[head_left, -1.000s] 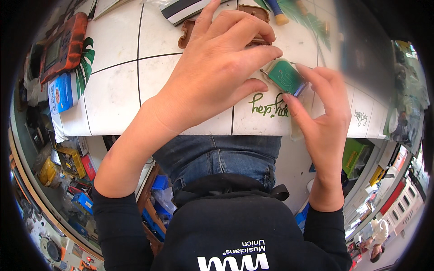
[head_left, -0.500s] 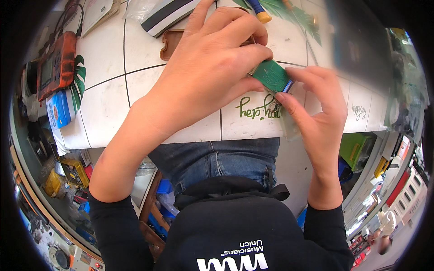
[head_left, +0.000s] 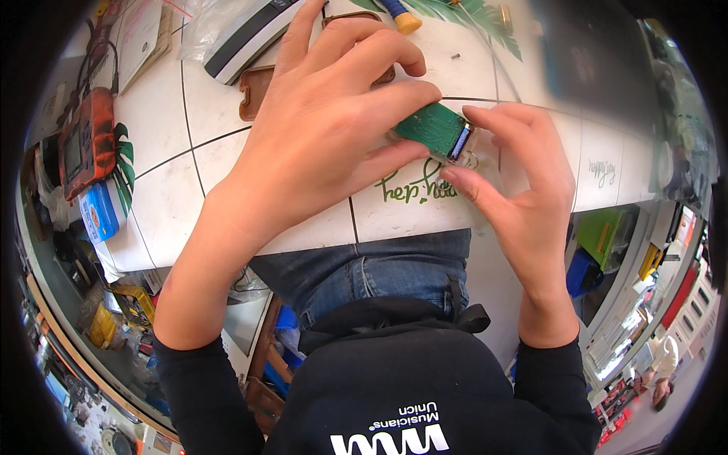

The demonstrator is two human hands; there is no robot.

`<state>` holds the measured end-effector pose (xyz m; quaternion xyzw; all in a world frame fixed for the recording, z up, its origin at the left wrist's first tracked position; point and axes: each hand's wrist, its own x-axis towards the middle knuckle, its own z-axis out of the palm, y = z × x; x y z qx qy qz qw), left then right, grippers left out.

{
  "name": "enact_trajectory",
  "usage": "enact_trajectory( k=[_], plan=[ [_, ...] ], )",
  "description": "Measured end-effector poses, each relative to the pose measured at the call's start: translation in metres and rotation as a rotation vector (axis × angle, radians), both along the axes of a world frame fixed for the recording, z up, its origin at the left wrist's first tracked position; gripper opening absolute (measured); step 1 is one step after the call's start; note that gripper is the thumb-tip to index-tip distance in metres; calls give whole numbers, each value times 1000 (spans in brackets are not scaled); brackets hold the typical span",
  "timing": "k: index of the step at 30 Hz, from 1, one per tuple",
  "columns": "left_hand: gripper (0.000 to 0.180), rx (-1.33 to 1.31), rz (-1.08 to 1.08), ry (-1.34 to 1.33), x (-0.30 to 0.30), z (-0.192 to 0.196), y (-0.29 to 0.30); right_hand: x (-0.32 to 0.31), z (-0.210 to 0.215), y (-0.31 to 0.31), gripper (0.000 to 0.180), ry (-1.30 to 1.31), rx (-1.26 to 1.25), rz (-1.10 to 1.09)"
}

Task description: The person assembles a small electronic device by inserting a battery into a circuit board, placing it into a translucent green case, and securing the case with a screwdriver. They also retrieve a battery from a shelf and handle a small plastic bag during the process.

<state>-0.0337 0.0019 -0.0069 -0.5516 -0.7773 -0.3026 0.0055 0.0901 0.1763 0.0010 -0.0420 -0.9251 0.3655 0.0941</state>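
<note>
My left hand (head_left: 334,121) pinches a small green circuit board (head_left: 430,130) between thumb and forefinger, above the white tabletop. A blue and silver part (head_left: 460,141) with clear plastic around it sits along the board's right edge. Just right of the board is my right hand (head_left: 523,163), its thumb and forefinger spread apart on either side of that edge with a small gap. Partly behind my left hand lies a brown case piece (head_left: 255,92). Another brown piece (head_left: 356,17) shows beyond my fingers.
A tool with a blue and yellow handle (head_left: 408,21) lies at the far edge, near a small screw (head_left: 456,55). A black and white striped box (head_left: 246,42) lies far left. An orange-black device (head_left: 87,144) and a blue box (head_left: 101,212) stand at the left edge.
My right fingers have spread away from the board's edge, and more of the blue and silver part shows. The view has shifted slightly. My left hand still holds the board.
</note>
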Motion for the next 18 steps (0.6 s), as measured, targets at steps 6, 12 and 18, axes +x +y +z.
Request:
enact_trajectory(
  k=[6,12,18],
  plan=[
    [37,-64,7,11,2,-1,2,14,6,3,52,-44,66,-11],
    [37,-151,130,135,18,5,0,26,5,5,54,-93,202,-22],
    [37,-132,260,86,39,0,-13,28,5,18,45,-57,173,6]
  ],
)
